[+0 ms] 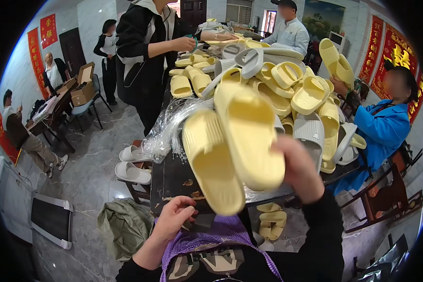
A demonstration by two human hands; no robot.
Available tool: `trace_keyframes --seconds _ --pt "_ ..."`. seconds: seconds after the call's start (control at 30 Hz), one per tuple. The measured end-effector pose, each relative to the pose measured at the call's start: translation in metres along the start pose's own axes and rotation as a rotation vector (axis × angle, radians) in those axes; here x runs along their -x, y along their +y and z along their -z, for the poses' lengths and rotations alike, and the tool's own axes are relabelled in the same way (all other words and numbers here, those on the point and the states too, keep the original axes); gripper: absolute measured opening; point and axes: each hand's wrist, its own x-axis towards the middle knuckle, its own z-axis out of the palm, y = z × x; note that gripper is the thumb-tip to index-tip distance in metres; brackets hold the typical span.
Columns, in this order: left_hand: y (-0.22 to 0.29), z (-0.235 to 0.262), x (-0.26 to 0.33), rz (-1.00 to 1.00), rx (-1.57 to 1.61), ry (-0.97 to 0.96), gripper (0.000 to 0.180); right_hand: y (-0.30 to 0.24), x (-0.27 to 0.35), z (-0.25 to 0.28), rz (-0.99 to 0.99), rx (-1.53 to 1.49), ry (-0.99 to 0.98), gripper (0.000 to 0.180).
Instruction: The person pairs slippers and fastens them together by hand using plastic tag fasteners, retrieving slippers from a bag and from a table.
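A pair of pale yellow slide slippers (pixel 256 141) is raised over the near edge of the dark table (pixel 167 181), soles away from me, one partly over the other. My right hand (pixel 298 167) grips the right slipper by its heel-side edge. How the left slipper is held does not show. Low at the table's front edge, by my purple checked apron (pixel 199 235), my left hand (pixel 176 216) has its fingers curled in; whatever they may hold is hidden. Behind the pair rises a heap of yellow and grey slippers (pixel 310 94). Clear plastic ties or strips (pixel 167 136) lie bunched at the table's left side.
Two light grey slippers (pixel 133 172) rest on a stool left of the table. An olive cloth bundle (pixel 124 228) lies on the floor. Across the table stands a person in black (pixel 143 61); at right, one in blue (pixel 380 124) holds yellow slippers. A wooden chair (pixel 385 199) stands right.
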Motion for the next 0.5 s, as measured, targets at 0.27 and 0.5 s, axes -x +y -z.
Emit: trace_keyframes --seconds 0.27,0.5 --pt "0.002 0.025 0.016 -0.093 0.078 0.155 0.017 -0.194 -0.2 0.033 0.473 0.124 0.192 0.041" --pt "-0.022 0.077 0.078 -0.199 0.177 0.472 0.012 -0.175 -0.246 0.092 0.284 0.197 0.538 0.041"
